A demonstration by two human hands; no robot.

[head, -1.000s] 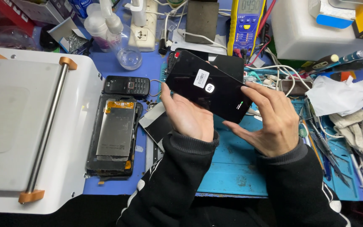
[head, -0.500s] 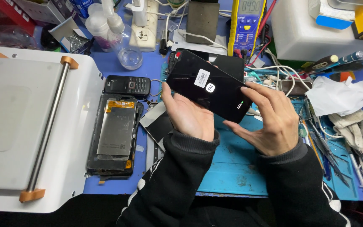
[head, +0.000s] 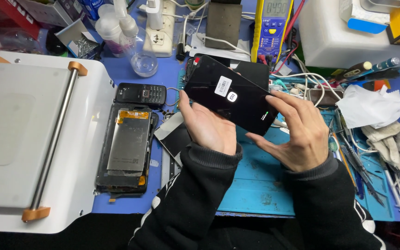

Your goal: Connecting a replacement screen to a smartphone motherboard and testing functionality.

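Both hands gripping black phone (head: pixel 230 95) above blue mat (head: pixel 260 185): left hand (head: pixel 208 127) at 7 o'clock edge, right hand (head: pixel 302 134) at 4 o'clock corner. Unchanged from half a second earlier; hold steady. Fingertip contact underneath probably hidden.

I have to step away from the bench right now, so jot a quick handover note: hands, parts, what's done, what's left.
Left hand: grips the lower left edge of the black phone.
Right hand: fingers on the phone's right end.
The phone is held tilted above the blue mat, back side up, a white sticker on it.
Done: a second phone, the opened phone, lies with its insides showing beside the white machine.
Left: the black phone looks unopened.
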